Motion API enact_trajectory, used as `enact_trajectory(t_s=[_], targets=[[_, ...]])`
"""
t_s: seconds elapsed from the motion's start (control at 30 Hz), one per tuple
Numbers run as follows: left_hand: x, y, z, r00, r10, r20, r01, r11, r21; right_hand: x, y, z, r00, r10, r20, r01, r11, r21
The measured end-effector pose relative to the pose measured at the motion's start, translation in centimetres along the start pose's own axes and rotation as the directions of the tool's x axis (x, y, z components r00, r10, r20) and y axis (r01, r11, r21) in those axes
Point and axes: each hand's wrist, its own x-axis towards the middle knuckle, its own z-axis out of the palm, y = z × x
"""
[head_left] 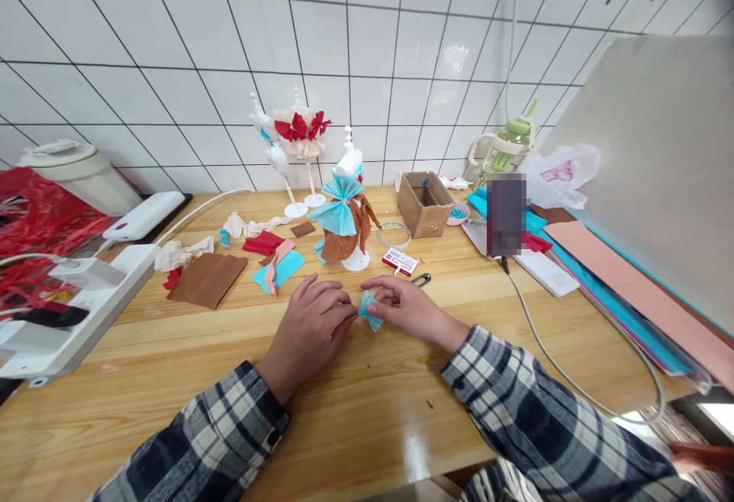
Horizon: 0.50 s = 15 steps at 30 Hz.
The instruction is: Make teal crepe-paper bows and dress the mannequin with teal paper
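Taking clock directions from the small blue paper (368,309), which is lying mid-counter (367,418) between 2 hands. Left hand (313,328) is resting at 9 o'clock, its grip pinching the gathered end with fingertips bunched together. Right hand (408,309) is lying at 3 o'clock, its grip clamping the flared side between thumb and fingers. 2 plaid sleeves (221,425) are stretching in from 5 and 7 o'clock.

At 12 o'clock, leaning slightly to 11, a white dress form (349,162) is standing, wearing a blue bow (342,208) and a brown skirt (338,248). 2 more dress forms (278,157) are standing at 11 o'clock near the tiled wall (375,43), 1 of them carrying red bows (299,129).

At 1 o'clock a label card (400,261) is lying near a wire coil (394,234), with a cardboard box (424,212) sitting beyond. A metal pin (423,280) is lying just beside the right hand. Blue and pink scraps (279,267) are lying at 10 o'clock; a brown sheet (206,280) is spreading farther out, near a power strip (74,311).
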Motion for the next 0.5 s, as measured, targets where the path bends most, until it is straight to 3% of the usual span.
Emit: enact_trajectory(t_s=[0.13, 0.23, 0.3, 0.37, 0.43, 0.5], targets=[[0.0, 0.0, 0.1, 1.000, 0.000, 0.003, 0.000, 1.000, -0.015, 0.1, 0.1, 0.1, 0.997, -0.082, -0.015, 0.081, 0.995, -0.059], [0.0, -0.1, 0.1, 1.000, -0.025, 0.014, 0.025, 0.999, -0.021, -0.1, -0.2, -1.0, 0.985, -0.154, -0.078, 0.132, 0.962, -0.239], [-0.1, -0.3, 0.1, 0.997, -0.061, 0.039, 0.063, 0.998, -0.027, -0.4, -0.5, -2.6, 0.965, -0.232, -0.119, 0.150, 0.869, -0.471], [-0.1, -0.7, 0.2, 0.990, -0.110, 0.086, 0.114, 0.993, -0.044, -0.6, -0.8, -4.3, 0.956, -0.280, -0.088, 0.147, 0.716, -0.682], [-0.2, -1.1, 0.4, 0.976, -0.167, 0.138, 0.178, 0.981, -0.074, -0.9, -1.1, -5.2, 0.948, -0.315, -0.053, 0.171, 0.640, -0.749], [-0.2, -1.3, 0.6, 0.961, -0.216, 0.170, 0.234, 0.968, -0.091, -1.2, -1.5, -4.7, 0.915, -0.404, -0.024, 0.261, 0.634, -0.728]])
